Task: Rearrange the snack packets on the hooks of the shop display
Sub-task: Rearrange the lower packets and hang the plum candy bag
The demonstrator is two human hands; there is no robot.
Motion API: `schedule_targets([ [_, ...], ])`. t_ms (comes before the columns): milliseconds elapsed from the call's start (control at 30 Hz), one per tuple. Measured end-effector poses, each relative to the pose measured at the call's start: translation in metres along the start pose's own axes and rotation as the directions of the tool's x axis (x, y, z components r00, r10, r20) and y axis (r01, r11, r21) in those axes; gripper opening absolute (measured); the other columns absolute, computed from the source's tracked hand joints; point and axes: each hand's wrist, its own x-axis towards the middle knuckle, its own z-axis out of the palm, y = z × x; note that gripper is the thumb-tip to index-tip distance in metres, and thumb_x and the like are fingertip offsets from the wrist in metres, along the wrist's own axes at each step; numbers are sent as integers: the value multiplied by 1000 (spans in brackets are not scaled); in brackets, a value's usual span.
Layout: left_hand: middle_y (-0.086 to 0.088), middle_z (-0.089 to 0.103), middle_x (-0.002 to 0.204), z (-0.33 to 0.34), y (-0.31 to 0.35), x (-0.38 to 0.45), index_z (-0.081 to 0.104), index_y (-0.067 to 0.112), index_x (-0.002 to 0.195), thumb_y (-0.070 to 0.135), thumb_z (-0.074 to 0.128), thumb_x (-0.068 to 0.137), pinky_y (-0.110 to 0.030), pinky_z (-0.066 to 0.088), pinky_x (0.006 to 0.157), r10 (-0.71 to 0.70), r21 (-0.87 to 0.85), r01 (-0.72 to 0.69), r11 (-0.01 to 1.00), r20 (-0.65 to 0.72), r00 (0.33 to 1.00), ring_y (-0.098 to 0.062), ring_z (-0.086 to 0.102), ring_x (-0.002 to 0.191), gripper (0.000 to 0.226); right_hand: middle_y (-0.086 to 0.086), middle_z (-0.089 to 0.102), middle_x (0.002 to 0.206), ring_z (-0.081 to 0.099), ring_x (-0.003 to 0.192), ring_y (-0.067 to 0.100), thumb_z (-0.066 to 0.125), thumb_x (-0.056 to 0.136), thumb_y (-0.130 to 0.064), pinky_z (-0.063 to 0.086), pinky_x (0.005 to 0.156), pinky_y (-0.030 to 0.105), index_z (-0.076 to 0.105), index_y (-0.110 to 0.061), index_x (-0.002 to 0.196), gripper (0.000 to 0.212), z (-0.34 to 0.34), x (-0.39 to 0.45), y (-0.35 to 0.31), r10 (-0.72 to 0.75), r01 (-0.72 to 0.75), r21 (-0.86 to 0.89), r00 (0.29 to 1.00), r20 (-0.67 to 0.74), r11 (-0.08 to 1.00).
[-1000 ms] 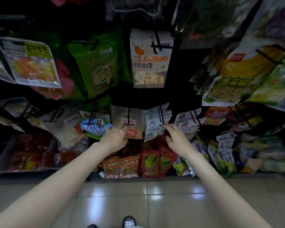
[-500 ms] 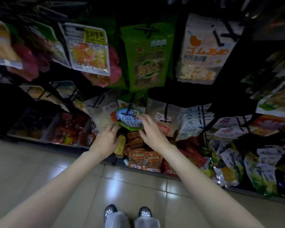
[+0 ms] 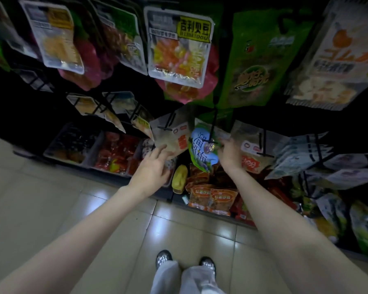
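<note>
A blue and green snack packet [image 3: 201, 152] hangs on a black hook [image 3: 212, 132] in the lower row of the display. My right hand [image 3: 228, 154] holds this packet at its right edge, fingers curled by the hook's tip. Just left of it hangs a pale clear packet with a red label [image 3: 174, 136] on its own hook. My left hand [image 3: 154, 167] reaches up to it, and its straight fingers touch the packet's lower edge. Another clear packet with a red label [image 3: 252, 154] hangs right of my right hand.
Larger packets hang in the row above: a candy packet with a yellow label [image 3: 179, 47], a green packet [image 3: 257, 60] and a white and orange one [image 3: 331, 66]. Floor bins [image 3: 77, 145] hold red and orange packets [image 3: 210, 198]. My shoes [image 3: 185, 262] stand on the tiled floor.
My view has swung left and closer. My right hand has moved from the packet's top to its right edge at the hook. My left hand has risen to the pale packet.
</note>
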Motion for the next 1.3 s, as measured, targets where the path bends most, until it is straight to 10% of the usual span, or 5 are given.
schedule_targets([
  [167,-13,34,145,-13,-6,9,46,7,133,4,52,87,-37,30,106,97,-35,-97,995,11,995,-33,35,130,47,13,44,138,47,121,29,47,96,-8,38,84,26,49,-9,133,37,-17,-40,-6,-133,138,-54,987,94,989],
  [400,0,29,149,-60,29,16,22,22,146,32,49,95,-26,30,105,307,-253,-278,927,86,948,-17,32,134,59,9,63,78,58,69,21,55,92,-18,41,63,37,59,-10,94,9,-116,-77,-59,-364,365,-6,928,80,931],
  [700,10,59,109,-214,93,10,51,23,125,7,54,91,-17,39,83,453,-258,-636,727,-515,728,-5,53,107,38,-12,65,88,60,81,-1,59,82,-16,44,79,18,48,-35,110,36,-242,-109,-174,-520,662,320,740,-428,678],
  [867,7,59,77,-251,92,11,53,25,122,7,56,90,-24,39,71,410,-233,-632,740,-588,697,-20,61,91,36,-17,61,111,58,102,6,58,87,-19,41,94,23,44,-41,122,44,-248,-117,-205,-593,733,321,676,-438,599],
  [1300,-2,54,121,-311,69,33,39,15,135,7,52,91,-27,41,94,242,-218,-488,845,-659,712,-17,52,114,46,-15,64,98,59,96,-1,51,90,5,41,85,3,68,-18,104,32,-285,-78,-242,-572,688,105,669,-475,718],
])
